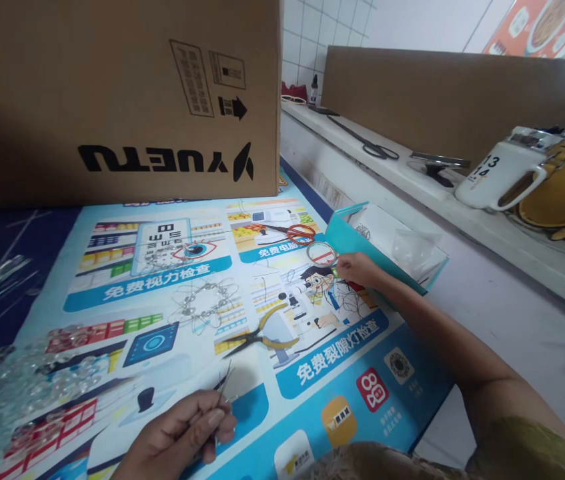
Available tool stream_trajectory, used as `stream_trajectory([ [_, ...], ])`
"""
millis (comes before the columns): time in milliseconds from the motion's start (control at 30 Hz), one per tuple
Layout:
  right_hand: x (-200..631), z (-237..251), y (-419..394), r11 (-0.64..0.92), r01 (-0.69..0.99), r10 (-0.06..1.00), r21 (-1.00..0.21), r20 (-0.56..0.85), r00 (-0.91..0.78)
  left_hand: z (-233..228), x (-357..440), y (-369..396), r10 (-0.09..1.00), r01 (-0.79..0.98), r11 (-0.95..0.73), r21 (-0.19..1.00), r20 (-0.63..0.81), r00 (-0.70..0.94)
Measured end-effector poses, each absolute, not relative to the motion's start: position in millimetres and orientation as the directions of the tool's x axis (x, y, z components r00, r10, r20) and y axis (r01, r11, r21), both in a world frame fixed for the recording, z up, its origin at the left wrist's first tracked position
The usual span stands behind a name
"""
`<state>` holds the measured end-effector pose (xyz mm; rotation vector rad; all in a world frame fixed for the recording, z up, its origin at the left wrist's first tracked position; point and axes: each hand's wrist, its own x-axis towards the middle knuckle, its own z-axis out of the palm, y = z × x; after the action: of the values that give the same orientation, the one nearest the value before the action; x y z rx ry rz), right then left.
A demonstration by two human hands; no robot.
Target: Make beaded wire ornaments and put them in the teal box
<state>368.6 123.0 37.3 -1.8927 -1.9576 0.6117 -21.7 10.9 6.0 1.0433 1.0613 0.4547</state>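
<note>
Two hands are working over a printed poster [242,373] that is lying flat on the table, and the yellow-handled pliers [262,335] near its middle serve as the landmark. Nearer the person than the pliers, the left hand [182,437] is pinching a few thin wire pieces [225,381] between thumb and fingertips; the fingers are closing tightly around them, with the wire ends sticking up toward the pliers. Beyond the pliers and to their right, the right hand [357,269] is reaching out with its fingers curled close together at the edge of a small clear tape roll [321,254]; whether it is actually gripping anything I cannot tell, since the fingertips are facing away.

Judging by their look, the wires are very light, springy and slippery, so pinching them low, close to the bundle's base, is probably keeping them from fanning out or sliding. They are likely bending easily, too.

Just beyond the pliers a beaded wire ornament [202,303] is lying on the poster. Farther off, red scissors [295,233] are resting next to the tape roll, with a teal box [357,237] beside them. Left of the pliers, clear glass beads [27,380] are lying in a heap. Behind everything a large cardboard box [122,100] is standing.
</note>
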Motion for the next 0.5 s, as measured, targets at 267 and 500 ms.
stream_trajectory([
  [267, 361.6, 39.3, 129.2, -0.110, 0.784, 0.988, -0.611, -0.156, 0.017, 5.6, -24.6, 14.8, 0.722, 0.176, 0.470, 0.865, -0.492, 0.486],
  [500, 366.2, 42.9, 131.9, -0.138, 0.756, 0.988, -0.639, -0.137, 0.065, 9.7, -22.7, 13.0, 0.735, 0.173, 0.482, 0.859, -0.503, 0.454],
])
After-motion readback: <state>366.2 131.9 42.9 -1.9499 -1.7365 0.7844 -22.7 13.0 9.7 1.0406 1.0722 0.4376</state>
